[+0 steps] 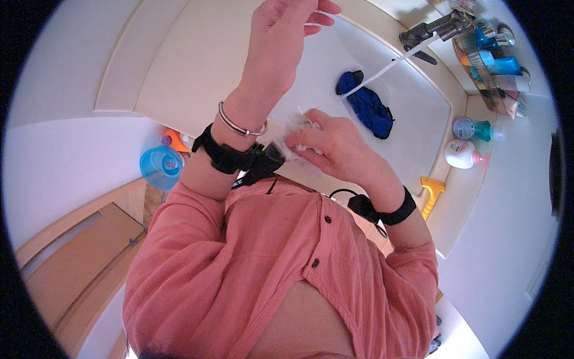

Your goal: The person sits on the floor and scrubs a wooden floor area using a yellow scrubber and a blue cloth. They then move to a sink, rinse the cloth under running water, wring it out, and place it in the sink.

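My left hand (282,40) is raised over the left part of a white basin (412,148), partly cut off by the top of the view. Its visible fingers are spread, and I see nothing in them. My right hand (336,146) is curled over the basin's near side around a whitish, translucent clump (293,134); whether this is lather or thin plastic, I cannot tell. Beyond that hand, a wet dark blue cloth item (367,107) with black edging lies on the basin floor. A water stream (390,67) from a dark faucet (430,31) strikes its upper end.
A wire rack (480,72) of tubes and bottles hangs beside the faucet. On the right ledge are a green pump bottle (480,129), a white pump bottle (461,154) and a yellow-handled tool (432,193). A blue plastic cup (159,168) and an orange bottle (175,140) stand at left.
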